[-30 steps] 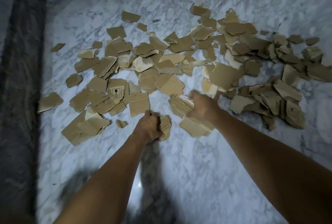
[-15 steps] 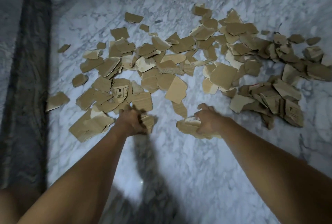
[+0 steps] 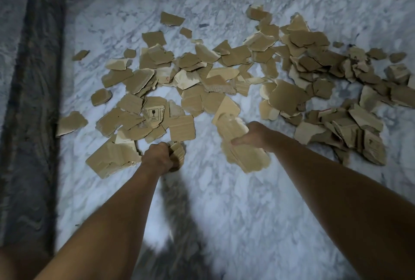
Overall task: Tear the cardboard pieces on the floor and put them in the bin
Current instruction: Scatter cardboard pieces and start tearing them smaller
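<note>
Several torn brown cardboard pieces [image 3: 215, 81] lie scattered across the white marble floor [image 3: 224, 212]. My left hand [image 3: 157, 158] grips a small stack of cardboard scraps [image 3: 177, 151] at the near edge of the heap. My right hand [image 3: 253, 135] grips a larger bunch of cardboard pieces [image 3: 242, 153], which sticks out above and below the fist. One piece with a printed fragile-glass symbol [image 3: 153, 114] lies just beyond my left hand. No bin is in view.
A dark grey marble border strip [image 3: 31, 122] runs along the left side of the floor. A thick heap of cardboard [image 3: 350, 131] sits to the right of my right hand. My shadow falls on the floor between my arms.
Both hands keep hold of their cardboard bunches. My right hand has lifted and turned its bunch more upright. My left hand has shifted slightly toward me.
</note>
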{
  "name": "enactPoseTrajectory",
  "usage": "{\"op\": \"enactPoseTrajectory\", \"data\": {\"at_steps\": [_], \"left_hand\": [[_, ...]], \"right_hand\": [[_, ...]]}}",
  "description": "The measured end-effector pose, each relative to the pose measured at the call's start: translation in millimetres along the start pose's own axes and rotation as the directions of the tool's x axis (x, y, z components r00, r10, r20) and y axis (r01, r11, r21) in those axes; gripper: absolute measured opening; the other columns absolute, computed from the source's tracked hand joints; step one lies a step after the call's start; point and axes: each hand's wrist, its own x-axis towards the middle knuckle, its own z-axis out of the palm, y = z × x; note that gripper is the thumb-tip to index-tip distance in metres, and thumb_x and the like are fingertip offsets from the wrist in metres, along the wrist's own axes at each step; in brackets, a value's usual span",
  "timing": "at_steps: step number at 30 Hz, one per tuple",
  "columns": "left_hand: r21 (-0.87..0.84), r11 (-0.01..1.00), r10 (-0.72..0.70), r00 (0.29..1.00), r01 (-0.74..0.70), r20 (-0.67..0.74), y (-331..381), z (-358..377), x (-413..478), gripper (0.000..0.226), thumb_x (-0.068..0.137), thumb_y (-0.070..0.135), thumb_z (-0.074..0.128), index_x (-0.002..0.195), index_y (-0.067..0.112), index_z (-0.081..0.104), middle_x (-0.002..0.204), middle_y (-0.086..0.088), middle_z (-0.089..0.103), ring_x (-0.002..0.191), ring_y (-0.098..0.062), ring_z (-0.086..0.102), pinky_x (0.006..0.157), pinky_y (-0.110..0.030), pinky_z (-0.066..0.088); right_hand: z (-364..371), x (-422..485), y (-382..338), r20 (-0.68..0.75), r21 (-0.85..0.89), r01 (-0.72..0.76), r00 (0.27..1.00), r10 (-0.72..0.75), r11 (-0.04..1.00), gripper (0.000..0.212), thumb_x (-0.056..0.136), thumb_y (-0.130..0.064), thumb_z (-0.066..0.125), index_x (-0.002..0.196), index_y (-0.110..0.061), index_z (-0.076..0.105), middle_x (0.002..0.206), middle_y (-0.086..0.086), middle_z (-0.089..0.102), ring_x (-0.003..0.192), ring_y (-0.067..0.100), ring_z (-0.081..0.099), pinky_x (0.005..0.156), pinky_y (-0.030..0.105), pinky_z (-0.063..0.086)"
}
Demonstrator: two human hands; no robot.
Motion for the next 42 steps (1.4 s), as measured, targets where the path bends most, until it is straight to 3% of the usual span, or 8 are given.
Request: {"op": "enactPoseTrajectory", "data": {"at_steps": [8,18,22,26,29,34,38,42], "left_hand": [[0.073,0.997,0.035,0.999,-0.035,0.001,1,9,11,0.048,0.074,0.026,0.072,0.119,0.019,0.058,0.117,-0.007,0.063,0.111,-0.027,0.06,0.093,-0.038,0.052],[0.141,0.989,0.055,0.998,-0.052,-0.022,-2,2,5,0.049,0.076,0.028,0.069,0.124,0.02,0.058,0.115,-0.006,0.065,0.108,-0.025,0.061,0.087,-0.034,0.05],[-0.25,0.959,0.199,0.947,-0.134,0.254,13,-17,-9,0.051,0.067,0.031,0.086,0.114,0.022,0.066,0.109,-0.001,0.071,0.1,-0.019,0.064,0.089,-0.029,0.048],[-0.434,0.869,0.328,0.934,-0.238,0.145,84,-44,-10,0.041,0.066,0.039,0.088,0.099,0.022,0.072,0.095,0.004,0.072,0.089,-0.016,0.066,0.083,-0.029,0.048],[-0.36,0.884,0.33,0.944,-0.297,0.032,143,-50,0,0.045,0.072,0.035,0.085,0.109,0.014,0.07,0.099,-0.001,0.068,0.089,-0.019,0.063,0.077,-0.027,0.045],[0.014,0.973,0.23,0.97,-0.23,-0.077,198,-21,24,0.061,0.081,0.054,0.067,0.117,0.005,0.059,0.122,-0.016,0.046,0.112,-0.036,0.049,0.086,-0.04,0.045],[0.059,0.984,0.177,0.963,-0.168,-0.205,218,2,21,0.06,0.089,0.047,0.06,0.133,0.01,0.045,0.137,-0.016,0.033,0.123,-0.041,0.037,0.096,-0.052,0.04],[0.132,0.966,0.239,0.96,-0.22,-0.149,221,14,26,0.057,0.085,0.05,0.061,0.129,0.017,0.049,0.137,-0.017,0.034,0.118,-0.043,0.041,0.096,-0.051,0.043]], "right_hand": [[57,15,-31,-0.372,0.023,-0.184,0.911,0.179,0.983,0.064,0.074,-0.041,0.082,0.127,-0.017,0.053,0.132,0.009,0.052,0.118,0.032,0.058,0.089,0.038,0.051],[43,17,-6,-0.114,0.064,-0.105,0.987,0.112,0.992,0.076,0.066,-0.037,0.088,0.132,-0.02,0.055,0.126,0.004,0.064,0.112,0.026,0.063,0.088,0.032,0.055],[23,-2,26,0.073,-0.196,-0.012,0.997,0.026,0.981,0.086,0.055,-0.04,0.091,0.131,-0.019,0.056,0.128,0.003,0.063,0.111,0.023,0.062,0.091,0.035,0.055],[-21,-26,63,0.099,-0.39,0.033,0.995,0.006,0.92,0.08,0.063,-0.031,0.088,0.131,-0.022,0.047,0.125,-0.002,0.057,0.114,0.024,0.057,0.085,0.03,0.049],[-46,-44,83,-0.042,-0.505,0.025,0.998,-0.053,0.863,0.066,0.065,-0.028,0.085,0.114,-0.023,0.041,0.115,0.0,0.06,0.104,0.029,0.062,0.08,0.031,0.05],[-48,-55,122,-0.286,-0.748,0.013,0.896,-0.34,0.664,0.062,0.077,-0.025,0.072,0.129,-0.024,0.039,0.113,0.003,0.069,0.106,0.029,0.065,0.087,0.039,0.047],[-40,-50,154,-0.294,-0.653,-0.032,0.931,-0.215,0.757,0.064,0.079,-0.037,0.074,0.133,-0.018,0.044,0.131,0.005,0.058,0.118,0.029,0.058,0.096,0.039,0.042],[-59,-51,156,-0.173,-0.474,-0.012,0.982,-0.08,0.881,0.072,0.061,-0.045,0.087,0.122,-0.018,0.058,0.119,0.004,0.063,0.109,0.026,0.06,0.088,0.034,0.048]]}}
